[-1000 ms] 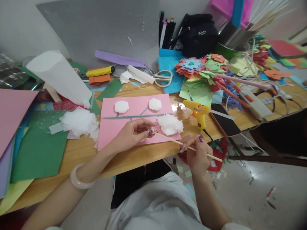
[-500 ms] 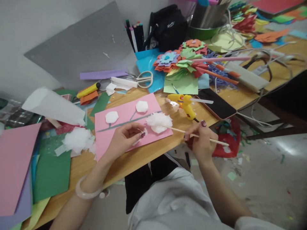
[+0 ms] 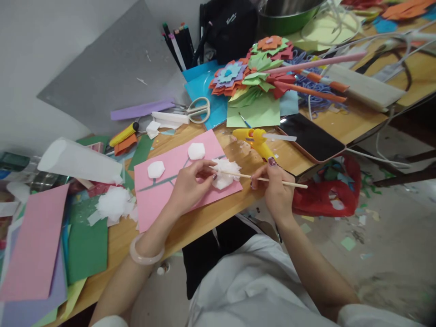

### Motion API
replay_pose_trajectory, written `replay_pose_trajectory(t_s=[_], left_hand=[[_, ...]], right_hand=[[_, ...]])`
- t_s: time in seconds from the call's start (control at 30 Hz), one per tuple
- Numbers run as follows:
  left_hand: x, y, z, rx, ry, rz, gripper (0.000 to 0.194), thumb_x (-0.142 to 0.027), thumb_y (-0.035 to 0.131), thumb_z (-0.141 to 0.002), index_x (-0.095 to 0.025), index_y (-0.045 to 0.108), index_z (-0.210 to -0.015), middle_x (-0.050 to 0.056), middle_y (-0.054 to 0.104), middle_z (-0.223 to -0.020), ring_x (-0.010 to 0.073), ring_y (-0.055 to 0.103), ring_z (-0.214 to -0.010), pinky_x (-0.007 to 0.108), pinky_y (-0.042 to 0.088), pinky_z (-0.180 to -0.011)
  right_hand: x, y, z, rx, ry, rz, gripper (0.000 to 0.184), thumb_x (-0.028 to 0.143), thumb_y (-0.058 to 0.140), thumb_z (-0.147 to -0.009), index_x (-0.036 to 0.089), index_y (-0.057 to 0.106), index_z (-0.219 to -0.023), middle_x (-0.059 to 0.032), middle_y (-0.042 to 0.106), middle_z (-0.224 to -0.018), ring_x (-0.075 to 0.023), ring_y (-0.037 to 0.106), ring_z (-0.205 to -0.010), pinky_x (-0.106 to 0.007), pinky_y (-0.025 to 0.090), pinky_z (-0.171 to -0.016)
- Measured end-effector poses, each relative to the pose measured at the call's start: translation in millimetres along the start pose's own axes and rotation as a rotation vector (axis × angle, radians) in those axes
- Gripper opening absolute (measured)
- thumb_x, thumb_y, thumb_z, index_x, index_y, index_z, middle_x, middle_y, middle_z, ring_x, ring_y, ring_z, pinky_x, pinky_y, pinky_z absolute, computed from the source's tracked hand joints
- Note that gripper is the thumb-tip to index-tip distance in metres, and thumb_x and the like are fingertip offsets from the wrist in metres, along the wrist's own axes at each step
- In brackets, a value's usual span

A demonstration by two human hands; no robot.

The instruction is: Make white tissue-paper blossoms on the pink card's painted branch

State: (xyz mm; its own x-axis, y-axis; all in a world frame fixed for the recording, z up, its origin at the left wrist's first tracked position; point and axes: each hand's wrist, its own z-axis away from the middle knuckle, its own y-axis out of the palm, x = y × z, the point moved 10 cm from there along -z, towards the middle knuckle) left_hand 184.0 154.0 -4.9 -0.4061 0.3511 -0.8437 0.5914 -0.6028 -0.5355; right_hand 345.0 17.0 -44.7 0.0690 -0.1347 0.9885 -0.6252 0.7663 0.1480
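My right hand [image 3: 278, 187] grips a thin wooden stick [image 3: 243, 175], which slants left toward my other hand. The fingers of my left hand [image 3: 192, 186] are pinched at the stick's left tip, around a small piece of white tissue paper mostly hidden by the fingers. Under them lies a pink sheet [image 3: 150, 206] with a dark branch line across it. Two white paper hexagons [image 3: 156, 169] sit on the branch. Toward the sheet's right end is a fluffy white tissue tuft [image 3: 229, 169] on another white shape.
A yellow glue gun [image 3: 255, 138] and a phone [image 3: 309, 136] lie right of the sheet. Loose tissue squares [image 3: 114, 204] are heaped at left, beside green card [image 3: 88, 254]. Scissors [image 3: 199, 110] and paper flowers [image 3: 235, 75] lie behind. A red bag [image 3: 323, 200] is below the table edge.
My left hand has brought its fingertips up to the stick's tip. My right hand has shifted left with the stick, whose tip now meets the left fingers. The camera view has moved slightly.
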Motion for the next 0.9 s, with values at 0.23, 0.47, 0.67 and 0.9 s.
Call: replay_pose_trajectory(t_s=[0.23,0.47,0.67,0.9], left_hand=[[2,0.0,-3,-0.018,-0.014,-0.013,0.031,-0.014,0.065,-0.077,-0.017,0.065,-0.108,0.005,0.076,-0.092,0.0165,0.071,-0.086,0.028,0.056,-0.078],[1,0.6,-6,-0.031,0.01,-0.006,0.029,-0.015,0.065,-0.077,-0.018,0.065,-0.106,0.004,0.075,-0.09,0.0155,0.071,-0.083,0.027,0.055,-0.074],[-3,5.3,-9,-0.003,0.089,0.004,0.028,-0.014,0.063,-0.078,-0.018,0.065,-0.106,0.003,0.076,-0.09,0.0152,0.071,-0.082,0.026,0.054,-0.073],[-11,-25.9,12,-0.096,0.246,-0.291,0.022,-0.02,0.058,-0.085,-0.018,0.067,-0.105,0.007,0.076,-0.1,0.0177,0.069,-0.084,0.032,0.055,-0.079]], right_hand=[[14,-22,9,-0.115,-0.15,-0.015,0.056,0.044,0.043,-0.098,0.021,0.062,-0.051,0.0006,0.055,-0.043,-0.0115,0.051,-0.043,-0.027,0.038,-0.046],[42,-5,17,-0.011,-0.37,0.256,0.056,0.039,0.039,-0.101,0.021,0.064,-0.054,0.0011,0.059,-0.047,-0.0104,0.056,-0.047,-0.026,0.042,-0.052],[52,5,21,0.042,-0.455,0.339,0.052,0.034,0.04,-0.101,0.02,0.067,-0.058,0.0019,0.06,-0.048,-0.0096,0.056,-0.046,-0.024,0.042,-0.051],[88,36,21,0.109,-0.645,0.565,0.05,0.027,0.045,-0.099,0.02,0.056,-0.051,0.0023,0.054,-0.045,-0.0086,0.049,-0.042,-0.026,0.035,-0.048]])
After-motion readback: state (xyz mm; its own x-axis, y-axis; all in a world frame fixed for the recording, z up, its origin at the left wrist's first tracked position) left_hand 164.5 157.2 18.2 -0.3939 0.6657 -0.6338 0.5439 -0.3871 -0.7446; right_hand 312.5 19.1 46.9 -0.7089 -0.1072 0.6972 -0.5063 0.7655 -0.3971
